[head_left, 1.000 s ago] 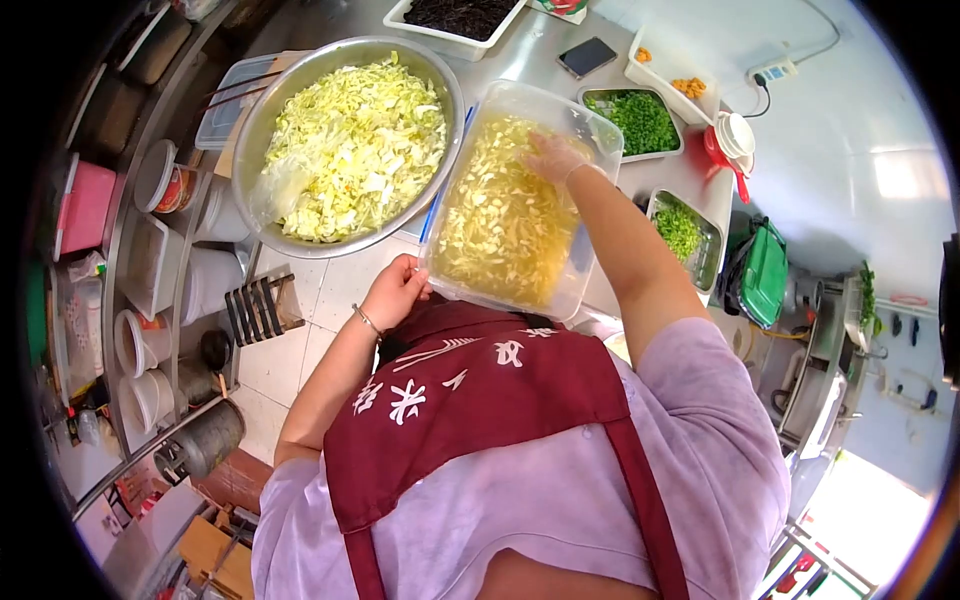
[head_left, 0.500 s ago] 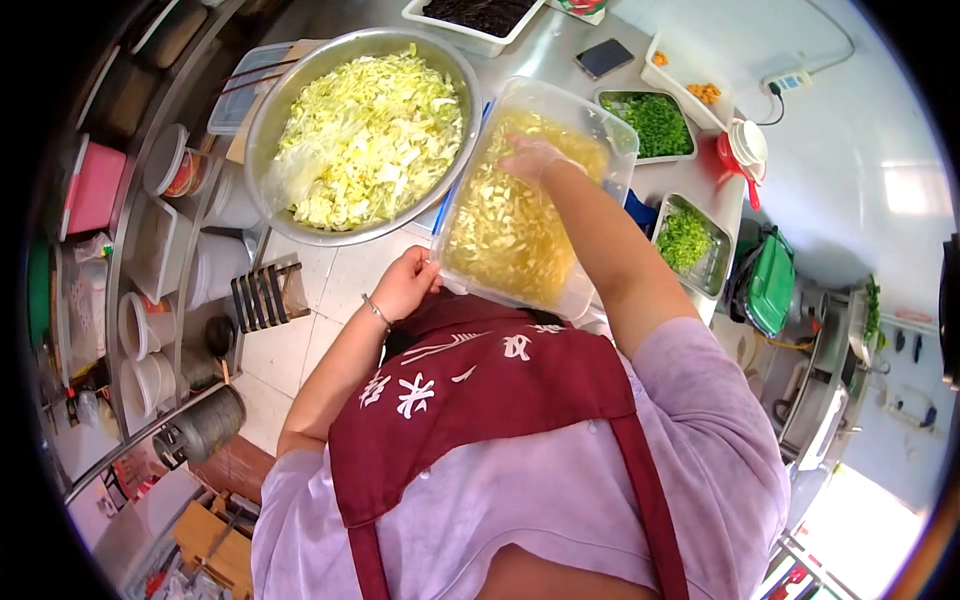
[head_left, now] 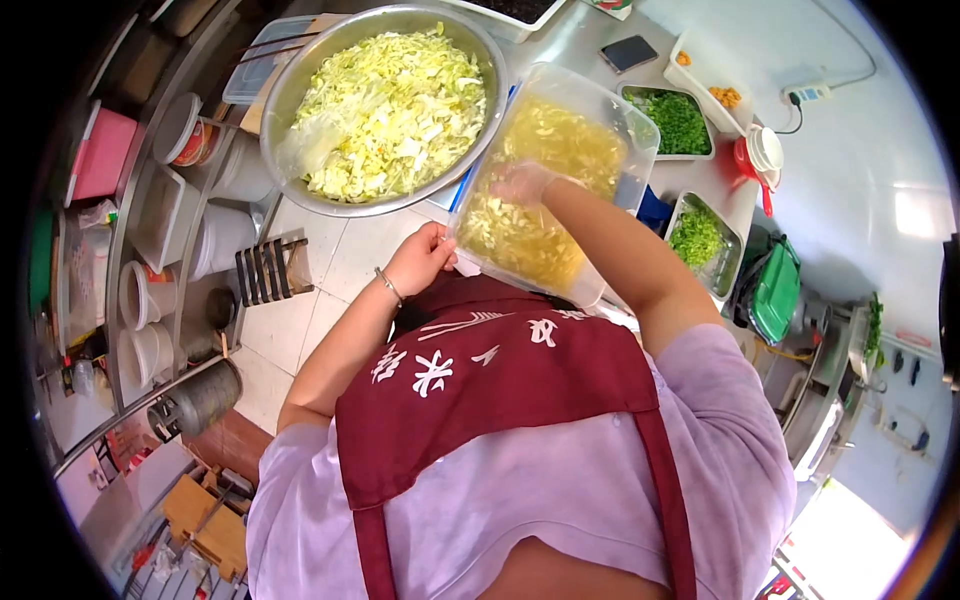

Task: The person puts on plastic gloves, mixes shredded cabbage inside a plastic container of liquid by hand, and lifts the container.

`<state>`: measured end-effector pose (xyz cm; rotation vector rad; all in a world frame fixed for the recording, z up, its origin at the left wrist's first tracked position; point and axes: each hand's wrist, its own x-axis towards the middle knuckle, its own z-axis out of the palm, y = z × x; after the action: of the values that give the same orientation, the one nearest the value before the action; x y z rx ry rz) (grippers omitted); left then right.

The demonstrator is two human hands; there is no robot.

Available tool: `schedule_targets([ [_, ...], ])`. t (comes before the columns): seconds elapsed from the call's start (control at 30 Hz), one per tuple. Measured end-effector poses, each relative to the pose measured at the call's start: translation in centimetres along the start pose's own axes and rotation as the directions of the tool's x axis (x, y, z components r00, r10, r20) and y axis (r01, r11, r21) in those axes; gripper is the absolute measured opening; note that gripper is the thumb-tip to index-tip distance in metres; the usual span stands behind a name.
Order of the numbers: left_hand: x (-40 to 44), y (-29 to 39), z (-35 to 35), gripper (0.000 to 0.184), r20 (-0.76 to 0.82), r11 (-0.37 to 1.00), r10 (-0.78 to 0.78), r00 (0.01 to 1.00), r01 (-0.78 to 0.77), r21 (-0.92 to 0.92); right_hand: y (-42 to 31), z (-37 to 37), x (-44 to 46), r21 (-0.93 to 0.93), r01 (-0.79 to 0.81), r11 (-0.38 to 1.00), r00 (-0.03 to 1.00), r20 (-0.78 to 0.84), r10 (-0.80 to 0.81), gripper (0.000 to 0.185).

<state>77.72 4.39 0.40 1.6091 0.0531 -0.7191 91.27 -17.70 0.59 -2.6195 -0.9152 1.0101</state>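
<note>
A clear rectangular plastic tub (head_left: 640, 150) holds shredded cabbage (head_left: 490, 228) in yellowish liquid. My right hand (head_left: 522, 185), in what looks like a thin clear glove, is down in the tub among the shreds; its fingers are blurred and partly hidden. At the tub's near left corner, my left hand (head_left: 425, 258) grips the edge with bent fingers. Left of the tub stands a large round metal basin (head_left: 272, 150), heaped with more shredded cabbage (head_left: 400, 110).
Beyond the tub's right side are a tray of chopped greens (head_left: 672, 122), a second greens tray (head_left: 695, 235), a phone (head_left: 628, 53) and a red-handled container (head_left: 760, 155). Shelves with white buckets (head_left: 222, 240) line the left, above a gas cylinder (head_left: 200, 398).
My right hand has drawn nearer to me through the tub, and more bare liquid shows at its far end. My left hand stays at the corner. The whole view has shifted slightly.
</note>
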Motion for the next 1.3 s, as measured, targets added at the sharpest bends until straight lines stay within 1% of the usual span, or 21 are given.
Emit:
schedule_targets([
  [0.03, 0.0, 0.0, 0.1, 0.016, -0.003, 1.000, -0.003, 1.000, 0.003, -0.002, -0.5, 0.2, -0.3, 0.002, 0.042, 0.999, 0.999, 0.027, -0.042, 0.064],
  [0.1, 0.0, -0.1, 0.1, 0.015, -0.032, 1.000, 0.027, 0.999, -0.028, -0.008, -0.7, 2.3, 0.5, 0.022, 0.020, 1.000, 0.998, -0.055, -0.019, 0.063],
  [0.13, 0.0, -0.2, 0.1, 0.015, -0.033, 1.000, 0.025, 0.999, -0.025, -0.010, -0.8, 3.0, 0.7, 0.022, 0.023, 0.999, 0.998, -0.053, -0.021, 0.063],
  [0.2, 0.1, -0.4, 0.1, 0.014, -0.037, 0.999, 0.031, 0.999, -0.032, -0.030, -1.3, 3.9, 0.7, 0.139, -0.064, 0.988, 0.995, 0.083, 0.053, 0.062],
  [0.33, 0.2, -0.6, 0.1, 0.013, -0.034, 0.998, 0.040, 0.999, -0.042, -0.041, -2.2, 5.0, -0.1, 0.224, 0.005, 0.975, 0.994, 0.105, -0.030, 0.063],
  [0.37, 0.2, -0.7, 0.1, 0.013, -0.034, 0.998, 0.038, 0.999, -0.039, -0.042, -2.5, 5.7, -0.2, 0.420, -0.053, 0.906, 0.986, 0.168, -0.020, 0.064],
  [0.4, 0.3, -0.7, 0.1, 0.013, -0.035, 0.998, 0.035, 0.999, -0.036, -0.043, -3.2, 5.6, -0.6, 0.593, -0.122, 0.796, 0.973, 0.230, -0.023, 0.065],
  [0.5, 0.4, -0.8, 0.0, 0.013, -0.023, 0.998, 0.052, 0.998, -0.053, -0.035, -4.4, 4.5, -1.7, 0.640, -0.116, 0.759, 0.945, 0.307, -0.114, 0.065],
  [0.53, 0.4, -0.6, 0.0, 0.013, -0.022, 0.998, 0.050, 0.998, -0.051, -0.035, -4.7, 4.6, -1.5, 0.641, -0.117, 0.759, 0.945, 0.308, -0.114, 0.065],
  [0.6, 0.2, -0.2, 0.0, 0.015, 0.007, 1.000, 0.014, 1.000, -0.014, 0.009, -5.5, 4.7, -0.9, 0.593, -0.446, 0.671, 0.854, 0.507, 0.119, 0.066],
  [0.63, 0.1, -0.1, 0.0, 0.015, 0.009, 1.000, 0.013, 1.000, -0.013, 0.009, -5.7, 4.9, -0.9, 0.594, -0.447, 0.669, 0.853, 0.508, 0.119, 0.066],
  [0.7, 0.1, 0.0, 0.1, 0.015, 0.007, 1.000, 0.014, 1.000, -0.014, 0.010, -6.3, 4.9, -1.3, 0.703, -0.354, 0.616, 0.912, 0.406, 0.061, 0.069],
  [0.73, 0.1, 0.0, 0.1, 0.015, 0.007, 1.000, 0.013, 1.000, -0.013, 0.010, -6.6, 4.6, -1.7, 0.704, -0.354, 0.616, 0.912, 0.406, 0.060, 0.069],
  [0.8, 0.1, -0.2, 0.1, 0.015, 0.000, 0.999, 0.030, 1.000, -0.030, -0.018, -7.0, 3.7, -2.4, 0.674, -0.184, 0.715, 0.954, 0.297, -0.034, 0.074],
  [0.93, 0.4, -0.5, 0.1, 0.014, 0.001, 1.000, 0.020, 1.000, -0.020, 0.003, -5.5, 5.8, -1.5, 0.688, -0.202, 0.697, 0.956, 0.293, -0.013, 0.074],
  [1.0, 0.5, -0.9, 0.1, 0.014, -0.022, 0.998, 0.067, 0.998, -0.067, -0.006, -5.4, 6.1, -2.2, 0.706, -0.123, 0.698, 0.976, 0.214, -0.044, 0.071],
  [1.1, 0.5, -1.0, 0.1, 0.013, -0.032, 0.998, 0.059, 0.998, -0.060, -0.019, -5.6, 6.3, -3.4, 0.722, -0.002, 0.692, 0.991, 0.095, -0.095, 0.067],
  [1.13, 0.5, -0.9, 0.1, 0.013, -0.032, 0.998, 0.060, 0.998, -0.060, -0.019, -5.5, 6.4, -3.5, 0.722, -0.002, 0.692, 0.991, 0.094, -0.095, 0.067],
  [1.2, 0.5, -0.8, 0.1, 0.013, -0.028, 0.999, 0.044, 0.999, -0.045, -0.026, -5.4, 6.7, -3.7, 0.755, 0.123, 0.644, 0.987, -0.026, -0.159, 0.060],
  [1.23, 0.5, -0.8, 0.1, 0.013, -0.028, 0.999, 0.045, 0.999, -0.045, -0.025, -5.3, 6.8, -3.9, 0.755, 0.124, 0.644, 0.987, -0.026, -0.159, 0.060],
  [1.3, 0.5, -0.9, 0.1, 0.012, -0.026, 0.998, 0.050, 0.998, -0.051, -0.037, -5.3, 6.9, -4.1, 0.779, 0.195, 0.596, 0.978, -0.112, -0.174, 0.052],
])
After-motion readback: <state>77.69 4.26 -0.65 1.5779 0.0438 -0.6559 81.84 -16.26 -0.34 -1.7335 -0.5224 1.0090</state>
